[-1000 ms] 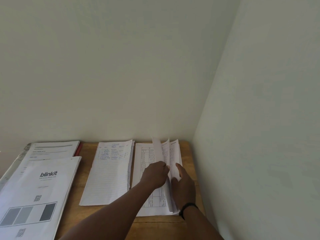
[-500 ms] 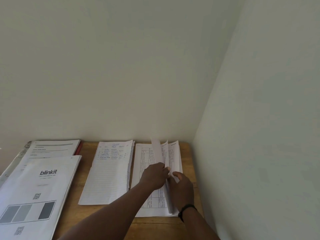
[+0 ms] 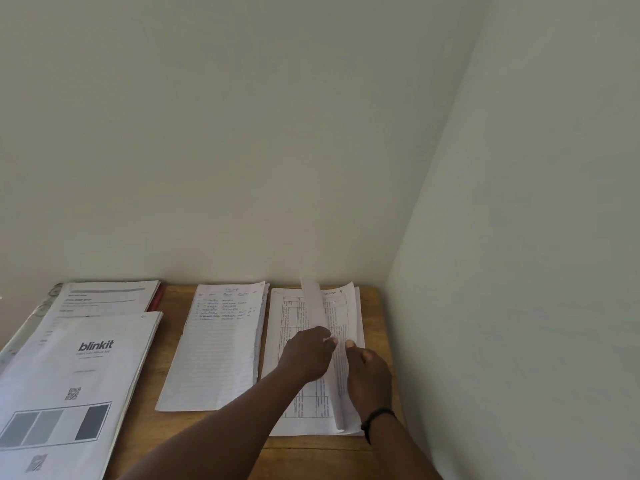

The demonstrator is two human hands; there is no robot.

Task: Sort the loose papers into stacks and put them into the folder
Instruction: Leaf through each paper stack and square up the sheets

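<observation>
Three piles are laid out on the tabletop (image 3: 375,306): printed sheets with a "blinkit" cover (image 3: 79,372) at the left, lined sheets (image 3: 218,348) in the middle, and a stack of table forms (image 3: 298,407) at the right, close to the side wall. What appears to be the folder (image 3: 157,297) is seen only as a red edge under the left pile.

The right stack is being leafed through. A raised sheet (image 3: 317,306) is pinched on edge by the fingers of the left hand (image 3: 306,355). The right hand (image 3: 369,375) rests on the pages beneath it, thumb extended; whether its fingers are curled under the page edges cannot be told.

For this step, one sheet should be separated at a time, with the lower pages kept pressed flat so the stack is not skewed. Each heading should be checked before the sheet is released. The pinch should be kept light near the edge, since thin paper is likely to crease.
</observation>
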